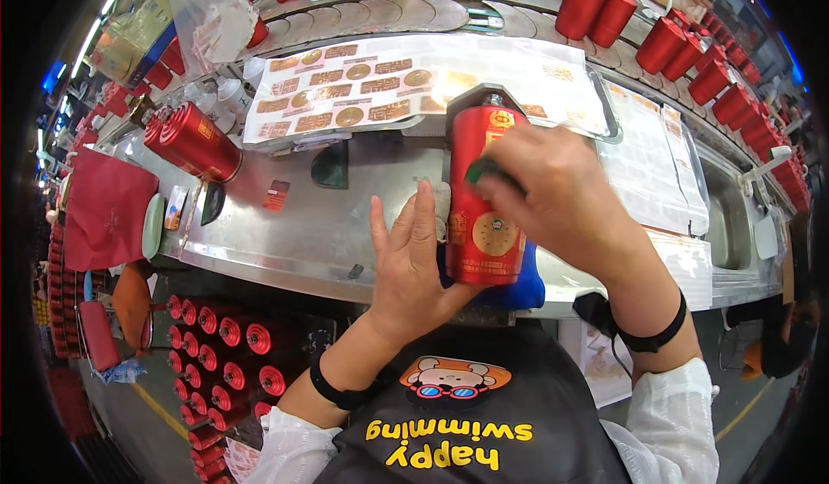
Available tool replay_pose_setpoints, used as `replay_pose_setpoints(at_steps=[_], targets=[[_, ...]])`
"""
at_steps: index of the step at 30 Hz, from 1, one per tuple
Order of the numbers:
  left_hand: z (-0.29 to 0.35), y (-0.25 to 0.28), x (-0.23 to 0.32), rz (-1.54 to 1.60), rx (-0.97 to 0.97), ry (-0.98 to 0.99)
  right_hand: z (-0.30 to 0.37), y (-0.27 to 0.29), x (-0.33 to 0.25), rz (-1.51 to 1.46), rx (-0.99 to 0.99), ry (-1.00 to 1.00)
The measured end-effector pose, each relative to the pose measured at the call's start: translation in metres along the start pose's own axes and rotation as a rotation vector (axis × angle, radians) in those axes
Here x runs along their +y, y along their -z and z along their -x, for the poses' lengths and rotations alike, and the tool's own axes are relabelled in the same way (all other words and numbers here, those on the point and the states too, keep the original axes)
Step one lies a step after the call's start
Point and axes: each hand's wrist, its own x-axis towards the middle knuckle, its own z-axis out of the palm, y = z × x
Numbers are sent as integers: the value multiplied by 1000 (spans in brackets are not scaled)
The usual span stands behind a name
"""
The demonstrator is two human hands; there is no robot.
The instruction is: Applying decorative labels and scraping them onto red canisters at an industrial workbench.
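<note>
A red bottle (473, 264) with gold decals lies in a dark cradle (462, 102) at the bench's front edge, its neck pointing away from me. My right hand (561, 195), slightly blurred, is closed on a dark green scraper (485, 171) and presses it against the bottle's upper side. Beside the bottle's left flank, my left hand (410, 268) has its fingers stretched out, with the thumb against the base end. Blue cloth (522, 290) shows under the bottle. Sheets of gold and brown decals (345, 91) lie just beyond.
Two more dark green pieces (330, 166) and a small red decal (276, 196) lie on the metal bench (289, 246). Red bottles (194, 143) stand at left. A conveyor (389, 13) with more bottles curves behind. Crated bottles (220, 372) are below left; a sink (732, 225) is at right.
</note>
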Motion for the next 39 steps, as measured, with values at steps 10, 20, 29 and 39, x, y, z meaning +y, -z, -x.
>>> replay_pose_setpoints(at_steps=[10,20,29,39], targets=[[7,-5,-7,57,-70,25,69,-27,-10,-546,284,-485],[-2,0,-2,45,-217,57,104,-44,3,-1011,543,-738],[10,-9,-22,278,-262,117,113,-51,11,-813,542,-707],[2,1,-17,94,-220,-26,122,-53,20,-1216,430,-731]])
